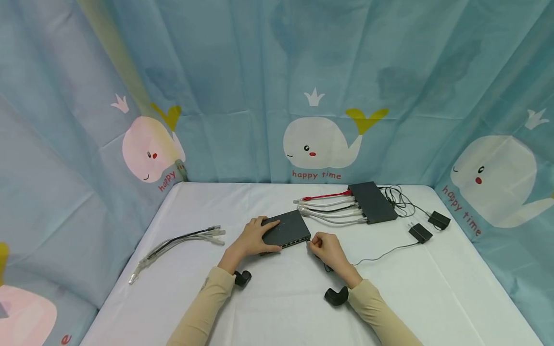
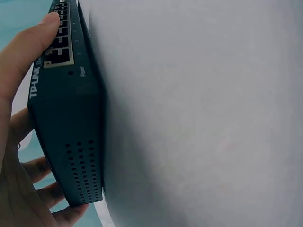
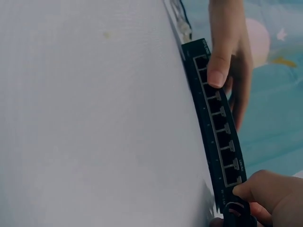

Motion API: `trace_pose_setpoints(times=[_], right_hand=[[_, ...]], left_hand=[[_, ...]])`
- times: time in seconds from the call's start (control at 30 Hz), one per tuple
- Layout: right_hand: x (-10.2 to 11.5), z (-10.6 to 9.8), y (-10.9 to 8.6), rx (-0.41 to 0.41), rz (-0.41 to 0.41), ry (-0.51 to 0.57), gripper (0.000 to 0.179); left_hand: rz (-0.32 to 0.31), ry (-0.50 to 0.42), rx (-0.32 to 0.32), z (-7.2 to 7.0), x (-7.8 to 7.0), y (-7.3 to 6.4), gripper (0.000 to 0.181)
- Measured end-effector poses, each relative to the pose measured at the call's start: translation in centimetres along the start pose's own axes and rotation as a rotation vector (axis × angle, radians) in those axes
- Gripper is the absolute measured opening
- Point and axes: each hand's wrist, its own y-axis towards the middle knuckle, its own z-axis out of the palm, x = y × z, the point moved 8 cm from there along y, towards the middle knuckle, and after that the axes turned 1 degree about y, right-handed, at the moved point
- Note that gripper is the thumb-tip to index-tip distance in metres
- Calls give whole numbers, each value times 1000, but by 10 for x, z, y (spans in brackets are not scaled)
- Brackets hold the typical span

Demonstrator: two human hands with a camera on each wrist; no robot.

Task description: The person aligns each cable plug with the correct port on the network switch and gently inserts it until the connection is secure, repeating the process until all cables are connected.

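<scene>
Just below the frame's centre, my left hand, spread wide, is gripping a black TP-LINK box; my right hand is tightly pinching a black plug at its right end.

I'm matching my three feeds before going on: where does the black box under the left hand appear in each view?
Head: just below centre, the black box lies on the white surface.
Left wrist: on the left side, the black box reaches the top edge.
Right wrist: right of centre, the black box slants down rightward.
Shared landmark: its row of ports.
</scene>
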Motion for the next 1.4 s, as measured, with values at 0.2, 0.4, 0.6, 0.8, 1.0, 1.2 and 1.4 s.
trace_pose_setpoints(times=[0.2, 0.4, 0.6, 0.8, 1.0, 1.2, 1.4], right_hand=[[1, 2, -1, -21, 17, 5, 22], [0, 2, -2, -41, 23, 19, 22], [1, -1, -3, -84, 16, 31, 21], [0, -1, -1, -115, 10, 24, 21], [-1, 1, -1, -139, -3, 20, 20], [-1, 2, 1, -159, -9, 6, 22], [-1, 4, 4, -116, 8, 22, 24]], left_hand=[[51, 60, 5, -1, -2, 1, 88], [89, 54, -6, -4, -8, -1, 85], [140, 50, -17, -9, -15, -2, 84], [130, 52, 4, -7, -13, 1, 83], [126, 73, 24, -5, -12, 2, 84], [128, 65, 23, -4, -12, 1, 83], [99, 49, 27, -3, -5, 2, 84]])
